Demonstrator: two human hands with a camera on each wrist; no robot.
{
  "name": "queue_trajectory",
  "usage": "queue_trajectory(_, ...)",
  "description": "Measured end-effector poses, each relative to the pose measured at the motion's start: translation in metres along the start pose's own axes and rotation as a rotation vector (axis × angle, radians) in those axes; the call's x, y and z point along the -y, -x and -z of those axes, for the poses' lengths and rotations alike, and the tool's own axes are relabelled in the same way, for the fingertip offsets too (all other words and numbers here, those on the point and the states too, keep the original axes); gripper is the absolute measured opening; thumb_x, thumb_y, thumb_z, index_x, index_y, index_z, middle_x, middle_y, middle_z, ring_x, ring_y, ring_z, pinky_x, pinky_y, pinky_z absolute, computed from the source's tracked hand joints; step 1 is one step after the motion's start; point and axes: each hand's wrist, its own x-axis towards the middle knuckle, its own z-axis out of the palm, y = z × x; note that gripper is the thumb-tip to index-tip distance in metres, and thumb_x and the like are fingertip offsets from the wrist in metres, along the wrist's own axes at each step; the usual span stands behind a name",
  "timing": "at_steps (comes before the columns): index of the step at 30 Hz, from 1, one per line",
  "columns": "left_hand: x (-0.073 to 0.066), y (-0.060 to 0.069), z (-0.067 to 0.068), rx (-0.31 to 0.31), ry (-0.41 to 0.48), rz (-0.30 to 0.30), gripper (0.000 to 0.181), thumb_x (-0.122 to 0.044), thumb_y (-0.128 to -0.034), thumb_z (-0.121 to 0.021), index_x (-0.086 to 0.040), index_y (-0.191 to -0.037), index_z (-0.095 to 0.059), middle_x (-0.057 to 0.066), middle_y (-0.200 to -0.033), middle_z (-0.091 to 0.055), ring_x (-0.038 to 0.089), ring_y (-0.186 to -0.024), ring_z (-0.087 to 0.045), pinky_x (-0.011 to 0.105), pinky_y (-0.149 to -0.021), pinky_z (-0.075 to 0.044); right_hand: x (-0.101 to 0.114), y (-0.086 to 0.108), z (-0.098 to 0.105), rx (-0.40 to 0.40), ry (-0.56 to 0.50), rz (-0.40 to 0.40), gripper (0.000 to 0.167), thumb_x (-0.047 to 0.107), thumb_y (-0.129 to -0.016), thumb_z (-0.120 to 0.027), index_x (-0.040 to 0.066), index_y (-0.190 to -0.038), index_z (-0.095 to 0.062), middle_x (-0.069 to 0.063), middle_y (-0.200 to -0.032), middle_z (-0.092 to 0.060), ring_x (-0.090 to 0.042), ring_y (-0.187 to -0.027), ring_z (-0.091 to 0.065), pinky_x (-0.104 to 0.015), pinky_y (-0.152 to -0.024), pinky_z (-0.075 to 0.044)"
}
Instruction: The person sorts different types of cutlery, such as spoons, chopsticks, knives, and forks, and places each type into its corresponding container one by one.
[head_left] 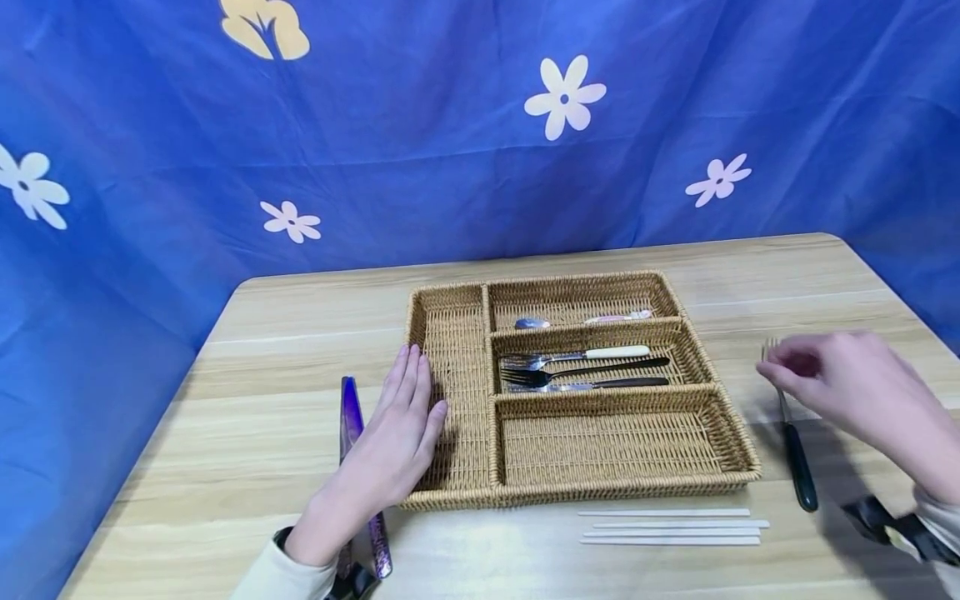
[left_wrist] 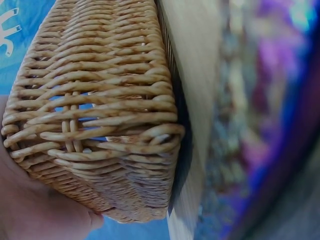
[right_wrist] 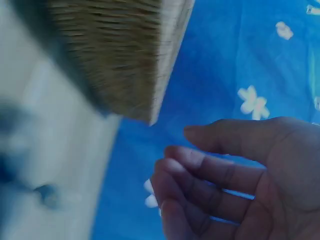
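Note:
My left hand [head_left: 397, 429] rests with straight fingers on the left rim of a divided wicker tray [head_left: 491, 442]. In the left wrist view the tray's woven corner [left_wrist: 120, 135] is close beside the hand. My right hand [head_left: 851, 379] hovers by the tines of a dark-handled fork [head_left: 801, 467] that lies on the table right of the tray. Seen from the right wrist, the fingers [right_wrist: 215, 175] are loosely bent and nothing lies between them and the thumb. In the tray's middle compartment are a white-handled fork [head_left: 617, 352], a black fork [head_left: 592, 369] and a dark-handled utensil [head_left: 630, 382].
A spoon [head_left: 532, 323] with a pale handle lies in the tray's back compartment. Several white chopsticks [head_left: 675, 533] lie in front of the tray. Long purple metallic utensils [head_left: 351, 412] lie left, partly under my left forearm. A blue flowered cloth [head_left: 450, 150] hangs behind the table.

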Motion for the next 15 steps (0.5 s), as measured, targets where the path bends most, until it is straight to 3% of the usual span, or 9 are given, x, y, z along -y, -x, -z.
queue_trajectory(7, 0.000, 0.002, 0.004, -0.003, -0.001, 0.015, 0.062, -0.030, -0.1062, -0.030, 0.014, -0.147, -0.012, 0.028, -0.157, -0.002, 0.036, -0.146, 0.004, 0.049, -0.119, -0.006, -0.032, 0.048, -0.029, 0.134, -0.052, -0.250, 0.023, 0.029, -0.089, -0.069, 0.018, -0.070, -0.062, 0.007, -0.062, -0.060, -0.013, -0.056, -0.046, -0.031, -0.051, -0.034)
queue_trajectory(12, -0.001, 0.003, 0.003, 0.000, -0.002, 0.000, 0.061, -0.029, -0.1064, -0.029, 0.014, -0.147, -0.012, 0.029, -0.156, -0.002, 0.036, -0.146, 0.004, 0.050, -0.119, -0.007, -0.042, 0.069, -0.048, 0.168, -0.082, -0.337, 0.028, 0.037, -0.091, -0.065, 0.015, -0.076, -0.063, 0.000, -0.071, -0.066, -0.017, -0.061, -0.054, -0.030, -0.054, -0.035)
queue_trajectory(15, -0.003, 0.003, 0.002, -0.002, -0.009, -0.010, 0.061, -0.029, -0.1065, -0.028, 0.014, -0.146, -0.013, 0.030, -0.156, -0.002, 0.036, -0.146, 0.004, 0.050, -0.118, -0.008, -0.044, 0.075, -0.056, 0.161, -0.094, -0.363, 0.027, 0.038, -0.092, -0.064, 0.015, -0.076, -0.063, 0.004, -0.071, -0.064, -0.013, -0.062, -0.052, -0.029, -0.056, -0.034)
